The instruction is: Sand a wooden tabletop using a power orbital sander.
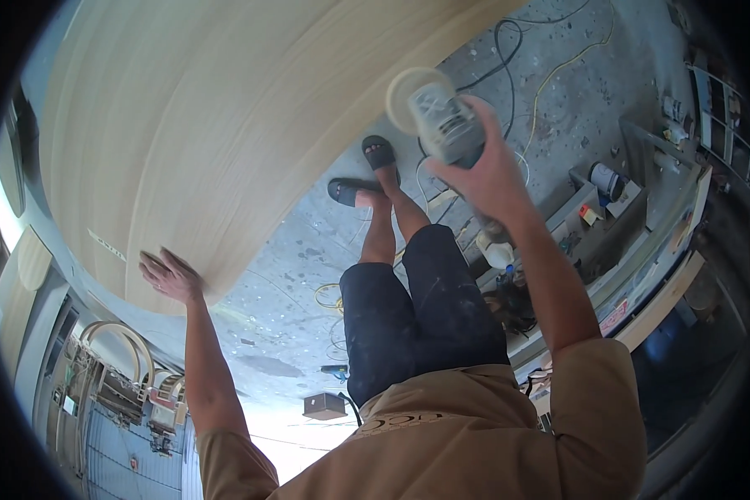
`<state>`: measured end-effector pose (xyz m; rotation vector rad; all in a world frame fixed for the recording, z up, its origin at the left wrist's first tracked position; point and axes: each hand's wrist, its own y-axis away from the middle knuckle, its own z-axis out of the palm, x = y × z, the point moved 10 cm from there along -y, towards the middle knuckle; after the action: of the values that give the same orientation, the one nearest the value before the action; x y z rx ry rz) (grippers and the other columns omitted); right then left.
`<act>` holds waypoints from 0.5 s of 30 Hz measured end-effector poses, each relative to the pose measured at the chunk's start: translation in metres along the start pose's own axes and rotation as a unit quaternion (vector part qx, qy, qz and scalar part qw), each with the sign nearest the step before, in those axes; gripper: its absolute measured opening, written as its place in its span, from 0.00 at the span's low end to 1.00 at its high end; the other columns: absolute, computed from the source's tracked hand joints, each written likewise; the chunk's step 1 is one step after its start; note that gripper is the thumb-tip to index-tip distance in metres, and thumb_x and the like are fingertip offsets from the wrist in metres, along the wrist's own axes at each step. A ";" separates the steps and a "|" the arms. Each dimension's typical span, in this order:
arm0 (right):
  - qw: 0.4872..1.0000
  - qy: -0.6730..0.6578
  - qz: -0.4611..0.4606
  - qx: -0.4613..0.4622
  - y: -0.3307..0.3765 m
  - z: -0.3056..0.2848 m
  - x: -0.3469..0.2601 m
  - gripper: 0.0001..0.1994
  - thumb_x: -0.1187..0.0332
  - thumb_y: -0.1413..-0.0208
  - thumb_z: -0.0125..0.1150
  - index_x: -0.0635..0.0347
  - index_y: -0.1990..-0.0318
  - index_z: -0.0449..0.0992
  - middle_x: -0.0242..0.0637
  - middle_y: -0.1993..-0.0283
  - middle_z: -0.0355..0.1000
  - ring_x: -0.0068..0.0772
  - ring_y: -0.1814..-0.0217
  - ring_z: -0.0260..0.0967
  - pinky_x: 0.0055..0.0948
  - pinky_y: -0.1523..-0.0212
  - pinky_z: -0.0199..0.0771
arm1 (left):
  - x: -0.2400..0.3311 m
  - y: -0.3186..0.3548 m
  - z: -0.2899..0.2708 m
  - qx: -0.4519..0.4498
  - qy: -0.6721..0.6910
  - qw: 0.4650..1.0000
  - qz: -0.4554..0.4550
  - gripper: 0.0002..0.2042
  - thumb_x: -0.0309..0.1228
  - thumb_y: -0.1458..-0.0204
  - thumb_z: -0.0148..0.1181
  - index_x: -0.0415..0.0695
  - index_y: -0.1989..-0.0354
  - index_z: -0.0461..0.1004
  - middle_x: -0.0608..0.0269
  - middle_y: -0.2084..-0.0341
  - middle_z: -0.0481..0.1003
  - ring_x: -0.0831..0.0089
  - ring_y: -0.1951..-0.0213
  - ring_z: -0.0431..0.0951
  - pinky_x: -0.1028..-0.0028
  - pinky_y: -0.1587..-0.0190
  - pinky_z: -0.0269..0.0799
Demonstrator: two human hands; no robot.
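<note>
Worker's left hand [168, 273], fingers spread flat on the near edge of a large pale wood panel [217, 125]; right hand [485, 175] clamped around a grey sander [437, 117], raised beside the panel.

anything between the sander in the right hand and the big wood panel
Nothing visible does. The right hand holds the sander in the air just off the edge of the pale wood panel, with only bare concrete floor showing in the gap. The left hand rests flat on the panel's near edge, well away.
</note>
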<state>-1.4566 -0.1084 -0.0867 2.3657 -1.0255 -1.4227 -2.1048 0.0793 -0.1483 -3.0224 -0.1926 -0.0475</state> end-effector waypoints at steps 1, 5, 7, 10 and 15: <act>1.000 0.000 0.001 0.002 -0.005 -0.007 0.005 0.47 0.61 0.53 0.82 0.52 0.27 0.59 0.50 0.34 0.71 0.51 0.33 0.73 0.45 0.35 0.73 | 0.000 -0.001 0.001 -0.001 0.002 1.000 0.001 0.38 0.60 0.29 0.41 0.44 0.22 0.57 0.37 0.25 0.57 0.41 0.25 0.55 0.45 0.27 0.51; 0.998 0.013 -0.024 0.062 -0.031 -0.048 0.029 0.47 0.57 0.55 0.83 0.50 0.28 0.61 0.53 0.36 0.73 0.52 0.33 0.74 0.44 0.35 0.73 | -0.002 0.000 0.002 -0.008 0.001 1.000 -0.002 0.38 0.61 0.29 0.40 0.45 0.21 0.56 0.37 0.25 0.56 0.42 0.24 0.54 0.45 0.27 0.50; 0.993 0.014 -0.049 0.109 -0.043 -0.075 0.037 0.48 0.56 0.55 0.84 0.53 0.28 0.61 0.51 0.36 0.73 0.47 0.35 0.74 0.43 0.35 0.73 | -0.002 -0.001 0.004 -0.010 0.002 1.000 -0.002 0.38 0.61 0.29 0.39 0.46 0.21 0.55 0.38 0.24 0.55 0.42 0.24 0.54 0.45 0.26 0.50; 0.990 -0.037 -0.020 0.135 -0.055 -0.095 0.043 0.49 0.54 0.54 0.83 0.55 0.27 0.60 0.49 0.36 0.73 0.44 0.36 0.74 0.42 0.35 0.73 | 0.000 0.000 0.003 -0.011 0.011 1.000 -0.006 0.38 0.62 0.29 0.38 0.46 0.21 0.55 0.39 0.24 0.56 0.43 0.24 0.53 0.45 0.26 0.49; 0.995 0.012 -0.019 0.102 -0.035 -0.063 0.037 0.49 0.53 0.54 0.83 0.49 0.26 0.59 0.50 0.36 0.74 0.51 0.35 0.75 0.45 0.36 0.74 | 0.000 -0.001 0.005 -0.017 0.002 1.000 -0.006 0.38 0.61 0.29 0.37 0.46 0.20 0.55 0.40 0.24 0.56 0.43 0.24 0.53 0.46 0.26 0.49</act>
<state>-1.3769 -0.1179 -0.0971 2.5493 -1.1779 -1.3577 -2.1048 0.0809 -0.1527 -3.0550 -0.2124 -0.0587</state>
